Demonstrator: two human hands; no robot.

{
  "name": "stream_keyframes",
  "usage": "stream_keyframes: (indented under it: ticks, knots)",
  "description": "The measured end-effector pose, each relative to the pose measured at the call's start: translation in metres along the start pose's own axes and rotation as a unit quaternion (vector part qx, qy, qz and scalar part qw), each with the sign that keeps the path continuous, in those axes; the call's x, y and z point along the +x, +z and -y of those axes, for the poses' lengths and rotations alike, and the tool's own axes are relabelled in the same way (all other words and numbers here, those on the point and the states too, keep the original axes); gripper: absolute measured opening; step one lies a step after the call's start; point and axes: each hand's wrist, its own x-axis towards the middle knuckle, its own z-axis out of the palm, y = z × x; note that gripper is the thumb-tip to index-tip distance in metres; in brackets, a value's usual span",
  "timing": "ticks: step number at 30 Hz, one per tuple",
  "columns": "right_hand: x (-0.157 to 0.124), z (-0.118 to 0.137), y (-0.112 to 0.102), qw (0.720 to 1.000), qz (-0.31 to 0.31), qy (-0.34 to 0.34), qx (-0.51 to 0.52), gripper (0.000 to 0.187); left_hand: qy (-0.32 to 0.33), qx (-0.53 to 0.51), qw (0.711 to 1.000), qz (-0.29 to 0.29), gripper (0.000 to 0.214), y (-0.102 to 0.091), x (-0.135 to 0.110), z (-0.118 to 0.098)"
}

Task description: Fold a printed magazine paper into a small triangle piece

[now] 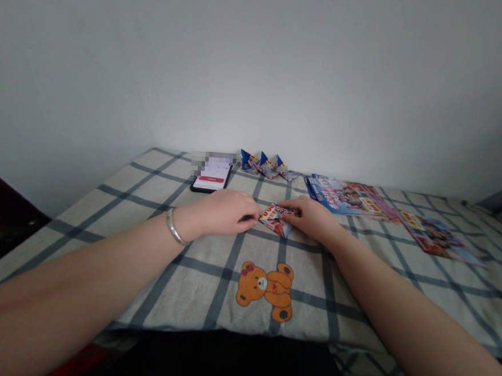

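A small folded paper (277, 221), colourfully printed in red, blue and yellow, lies on the checked tablecloth between my hands. My left hand (232, 212), with a silver bangle at the wrist, has its fingers closed at the paper's left corner. On the other side, my right hand (311, 218) grips the upper right part, thumb and fingers lying over the print. The paper has a pointed, roughly triangular outline. My fingers hide some of its edges.
Against the wall stand several folded paper pieces (267, 165) in a row. A phone (211, 176) with a lit screen lies to their left. Printed leaflets (349, 196) are stacked at the right, with another leaflet (439, 238) beyond. The tablecloth (174, 297) bears a printed bear near the front edge.
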Motion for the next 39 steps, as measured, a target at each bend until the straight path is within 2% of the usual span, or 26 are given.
stream_keyframes:
  ticks: [5, 7, 13, 19, 23, 27, 31, 39]
  knots:
    - [0.0, 0.0, 0.0, 1.0, -0.001, -0.009, 0.004, 0.036, 0.012, 0.025, 1.0, 0.01, 0.035, 0.005, 0.001, -0.005]
    - [-0.001, -0.001, 0.001, 1.0, -0.005, -0.013, 0.005, 0.036, 0.033, 0.047, 0.998, 0.006, 0.035, 0.009, 0.001, -0.008]
    - [-0.003, 0.001, 0.006, 0.998, -0.045, -0.031, -0.003, 0.033, 0.036, 0.071, 0.997, 0.001, 0.036, 0.017, 0.003, -0.014]
    - [-0.001, 0.003, 0.008, 0.996, -0.072, -0.056, -0.012, 0.03, 0.015, 0.081, 0.996, 0.037, 0.046, 0.017, 0.004, -0.016]
    - [-0.001, 0.005, 0.007, 0.994, -0.082, -0.062, -0.021, 0.029, 0.012, 0.072, 0.996, 0.041, 0.053, 0.015, 0.004, -0.018]
    - [-0.004, 0.011, 0.003, 0.99, -0.096, -0.097, -0.044, 0.02, 0.007, 0.08, 0.996, 0.048, 0.057, 0.015, 0.003, -0.02]
    - [-0.009, 0.016, -0.002, 0.984, -0.081, -0.139, -0.075, 0.021, 0.003, 0.086, 0.995, 0.041, 0.06, 0.017, 0.004, -0.022]
    - [-0.014, 0.024, -0.008, 0.984, -0.036, -0.127, -0.121, 0.03, -0.008, 0.081, 0.996, 0.037, 0.056, 0.017, 0.005, -0.024]
